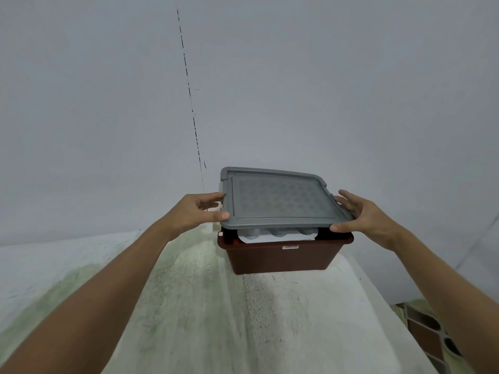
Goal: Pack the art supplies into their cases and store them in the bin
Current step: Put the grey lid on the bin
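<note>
Head view: a dark red-brown bin sits on a pale, green-tinged rough surface, near its far end and close to a plain grey-white wall. The bin's long axis runs roughly left-right across the frame, w/ one long side facing the camera.

A grey lid is held over the bin, not seated: its near edge is lifted clear of the rim, leaving a gap at the front. The lid's long axis matches the bin's, left-right. It tilts, near edge up off the rim; whether the far edge touches the bin can't be told. The top panel has a faint repeating pattern, too faint to make out.

Through the gap, a white case w/ rounded bumps along its top shows inside the bin, lying w/ its length left-right. A bit of red shows at its left end; can't tell what it is.

Left hand pinches the lid's left edge, thumb on top near the front corner, fingers curled at the side. Right hand grips the lid's right edge, thumb at the near corner, fingers spread along the side.

Labels: a small white sticker sits on the bin's front wall just under the rim, centre-right; text too small to read. No other writing legible.

A dashed dark line runs down the wall. Brown patterned tile shows at lower right.
</note>
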